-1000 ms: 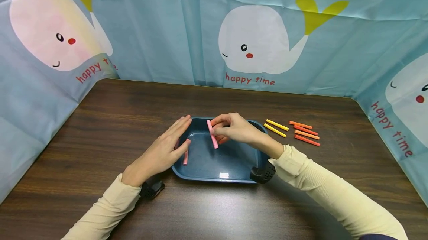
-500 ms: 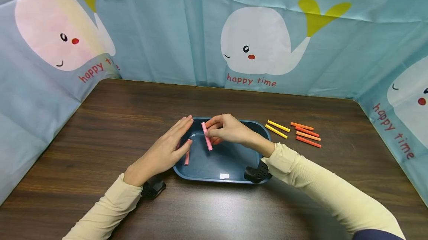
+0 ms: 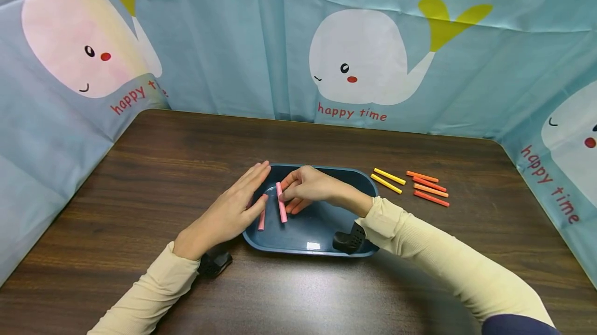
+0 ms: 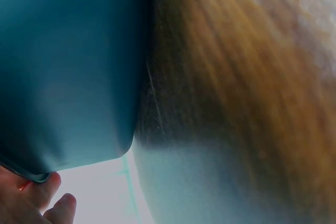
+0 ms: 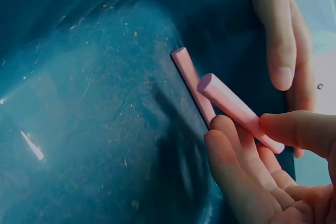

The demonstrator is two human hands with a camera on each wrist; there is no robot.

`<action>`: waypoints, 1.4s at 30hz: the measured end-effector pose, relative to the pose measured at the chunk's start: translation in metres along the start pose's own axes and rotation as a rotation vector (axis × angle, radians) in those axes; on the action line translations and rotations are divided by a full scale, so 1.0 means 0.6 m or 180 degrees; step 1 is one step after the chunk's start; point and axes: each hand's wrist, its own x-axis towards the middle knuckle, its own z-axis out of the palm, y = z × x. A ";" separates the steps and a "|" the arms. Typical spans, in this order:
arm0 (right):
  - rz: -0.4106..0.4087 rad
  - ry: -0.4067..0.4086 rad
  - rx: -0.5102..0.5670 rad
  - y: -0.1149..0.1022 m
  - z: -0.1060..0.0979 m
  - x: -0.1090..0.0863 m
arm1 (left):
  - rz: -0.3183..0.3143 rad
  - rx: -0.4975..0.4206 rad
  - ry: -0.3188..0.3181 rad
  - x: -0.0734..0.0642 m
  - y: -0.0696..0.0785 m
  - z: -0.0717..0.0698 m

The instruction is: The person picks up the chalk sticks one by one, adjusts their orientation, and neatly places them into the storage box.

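The right hand point(image 3: 310, 184) held a slim pink, chalk-like cylindrical stick point(image 3: 282, 210) pinched between thumb and fingers, over the left part of a blue rectangular tray with rounded corners point(image 3: 322, 228). That stick slanted, its far end leaning a little towards the tray's left edge (whether its near end met the tray's floor was hard to tell). A second pink cylindrical stick point(image 3: 261, 221) lay on the tray's floor along the left edge, just beside the first and partly hidden by the left thumb in the head view. The left hand point(image 3: 230, 208) was spread wide at the tray's left edge, fingers straight and thumb set apart.

The tray sat on a dark brown wood-grain bench point(image 3: 163, 179). Near the tray's far right corner lay two yellow sticks point(image 3: 389, 176), and further towards the bench's right edge four orange and red sticks point(image 3: 431, 198). A pale blue curtain printed with white whales point(image 3: 210, 55) hung behind the bench's far edge.
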 end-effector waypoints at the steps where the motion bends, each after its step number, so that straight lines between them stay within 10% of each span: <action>1: 0.0023 -0.0012 -0.0012 -0.001 0.001 0.001 | -0.0006 -0.0006 -0.0009 0.000 0.000 0.000; 42: 0.0198 -0.0038 -0.0065 0.001 0.022 0.025 | 0.0022 -0.0017 -0.0027 0.000 0.002 -0.003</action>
